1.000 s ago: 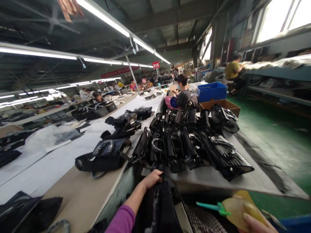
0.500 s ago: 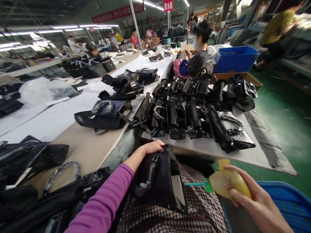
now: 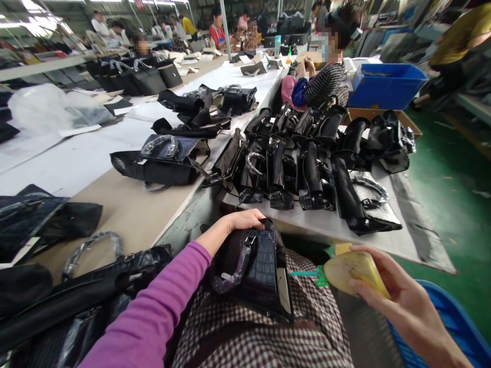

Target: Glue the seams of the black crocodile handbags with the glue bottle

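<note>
A black crocodile-textured handbag (image 3: pixel 261 271) rests on my checked lap, its handle wrapped in clear plastic. My left hand (image 3: pixel 241 221), in a purple sleeve, grips the bag's top edge with curled fingers. My right hand (image 3: pixel 387 286) is lower right, closed round a yellow glue-stained squeeze bottle (image 3: pixel 355 271) with a green nozzle pointing left towards the bag.
Rows of black handbags (image 3: pixel 307 163) stand on the grey table (image 3: pixel 422 240) ahead. More bags lie on the long beige bench (image 3: pixel 123 209) at left. A seated person in a striped top (image 3: pixel 326 82) works beyond. A blue crate (image 3: pixel 452 317) sits by my right knee.
The view has tilted down from the ceiling to my lap. The handbag has come up onto my lap, and my right hand with the bottle has risen into view.
</note>
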A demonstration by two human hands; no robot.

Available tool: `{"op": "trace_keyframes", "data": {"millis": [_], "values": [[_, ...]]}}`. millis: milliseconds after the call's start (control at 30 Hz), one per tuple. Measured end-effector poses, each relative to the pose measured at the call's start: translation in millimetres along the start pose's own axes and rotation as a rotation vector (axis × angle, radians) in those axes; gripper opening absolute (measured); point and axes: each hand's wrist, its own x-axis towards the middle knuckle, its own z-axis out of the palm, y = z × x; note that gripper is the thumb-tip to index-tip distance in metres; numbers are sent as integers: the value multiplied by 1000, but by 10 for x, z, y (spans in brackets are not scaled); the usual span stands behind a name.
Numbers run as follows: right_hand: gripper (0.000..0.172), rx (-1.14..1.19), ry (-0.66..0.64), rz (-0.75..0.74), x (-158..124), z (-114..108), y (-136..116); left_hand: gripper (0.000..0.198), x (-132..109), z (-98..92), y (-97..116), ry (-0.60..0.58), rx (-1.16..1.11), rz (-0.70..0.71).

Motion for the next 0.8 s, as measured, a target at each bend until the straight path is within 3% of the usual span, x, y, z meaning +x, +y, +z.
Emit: {"op": "trace_keyframes", "data": {"millis": [267, 467, 600, 800], "values": [[53, -262, -136, -123, 92, -136, -405, 11, 7, 13, 24, 4, 41, 15], [52, -453, -117, -271, 112, -81, -594, 12, -13, 12, 10, 8, 54, 14], [51, -449, -117, -301, 125, -48, -530, 11, -16, 7, 13, 10, 64, 17], [49, -249, -115, -175, 71, -59, -210, 8, -12, 14, 14, 8, 61, 16]]}}
